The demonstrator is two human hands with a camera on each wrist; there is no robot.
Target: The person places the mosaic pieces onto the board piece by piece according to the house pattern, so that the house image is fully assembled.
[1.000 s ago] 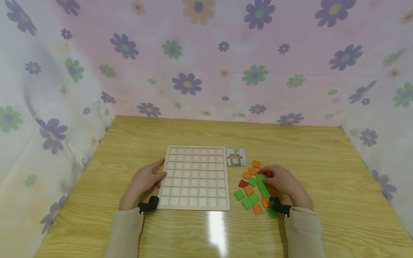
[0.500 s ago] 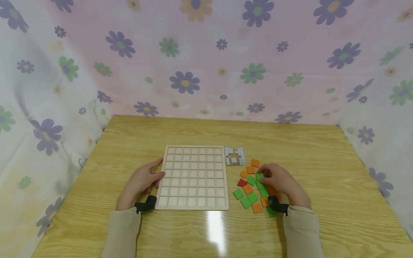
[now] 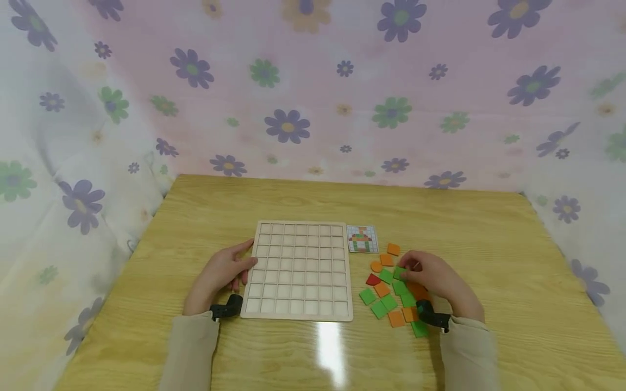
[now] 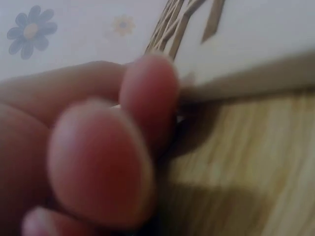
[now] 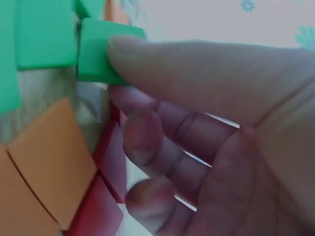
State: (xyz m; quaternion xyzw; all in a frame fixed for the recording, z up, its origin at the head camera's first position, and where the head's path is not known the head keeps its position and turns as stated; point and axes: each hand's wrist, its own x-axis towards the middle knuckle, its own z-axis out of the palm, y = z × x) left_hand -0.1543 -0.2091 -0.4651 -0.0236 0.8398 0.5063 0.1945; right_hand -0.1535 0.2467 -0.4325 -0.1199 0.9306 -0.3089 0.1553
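A pale wooden board [image 3: 296,307] with a grid of square recesses lies flat on the table. My left hand [image 3: 221,271] rests at its left edge, thumb tip on the rim and index finger along the side. In the left wrist view, blurred fingertips [image 4: 101,164] are beside the board's side wall [image 4: 256,78]. My right hand [image 3: 430,274] is over the loose tiles and pinches a green square tile [image 5: 94,54] between thumb and index finger. The other fingers are bent below it. Green, orange and red tiles lie around this hand, some hidden beneath it.
A small picture card [image 3: 362,239] with a coloured grid figure lies at the board's upper right corner. Nearby are a red rounded tile [image 3: 373,279] and an orange tile [image 3: 393,249]. Flower-patterned cloth [image 3: 313,92] stands behind the wooden table [image 3: 293,198] and at both sides.
The right hand has lifted or shifted the green tile slightly from the ones around it. The left hand stays at the board's edge. The head view has swayed a little.
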